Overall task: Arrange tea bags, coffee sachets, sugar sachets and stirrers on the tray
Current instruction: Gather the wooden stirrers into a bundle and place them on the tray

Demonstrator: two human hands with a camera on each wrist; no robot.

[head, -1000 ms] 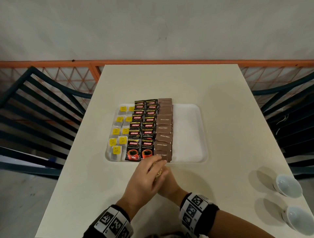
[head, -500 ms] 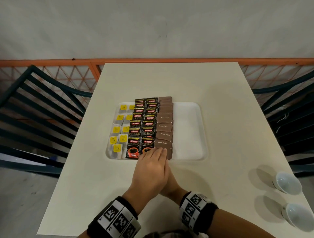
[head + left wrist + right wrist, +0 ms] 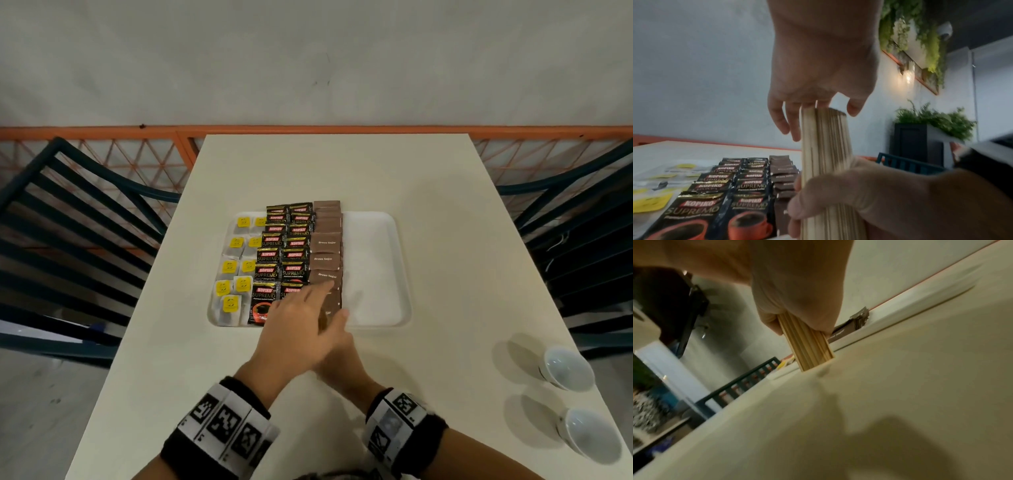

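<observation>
A white tray (image 3: 373, 274) holds columns of yellow-tagged tea bags (image 3: 230, 267), black coffee sachets (image 3: 281, 253) and brown sugar sachets (image 3: 327, 246); its right part is bare. Just in front of the tray my right hand (image 3: 339, 356) grips a thick bundle of wooden stirrers (image 3: 826, 146) upright. The bundle's lower end (image 3: 807, 345) stands on the table. My left hand (image 3: 301, 318) lies over the bundle's top with fingers straight, reaching above the nearest sachets. In the head view the left hand hides most of the bundle.
Two white cups (image 3: 565, 368) (image 3: 591, 433) lie on their sides at the table's near right. Dark slatted chairs (image 3: 68, 222) (image 3: 582, 222) flank the table, and an orange railing (image 3: 308, 132) runs behind its far edge.
My left hand's fingers were curled over the bundle's top; they have straightened and stretched forward over the tray's front edge. The right hand keeps its grip in the same spot.
</observation>
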